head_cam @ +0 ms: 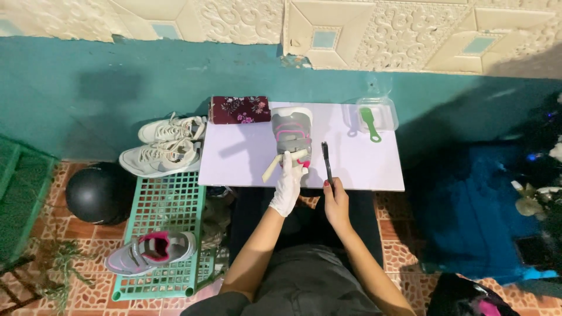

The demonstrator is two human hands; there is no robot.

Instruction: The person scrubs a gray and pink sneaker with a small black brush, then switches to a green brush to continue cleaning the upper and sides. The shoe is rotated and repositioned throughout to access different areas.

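Observation:
A grey and pink sneaker (291, 129) lies on a white board (234, 161) in front of me. My left hand (288, 184), in a white glove, grips the near end of the sneaker together with a cream strip (275, 165) that sticks out to the left. My right hand (336, 202) is bare, at the board's near edge, and holds a thin black tool (326, 162) that points away from me, just right of the sneaker.
A clear tub (383, 111) with a green brush (370, 123) stands at the board's far right; a floral maroon pouch (239, 109) at its far left. White sneakers (164, 146), a black helmet (96, 193) and a green crate (167, 205) holding the matching grey-pink sneaker (151, 250) are left.

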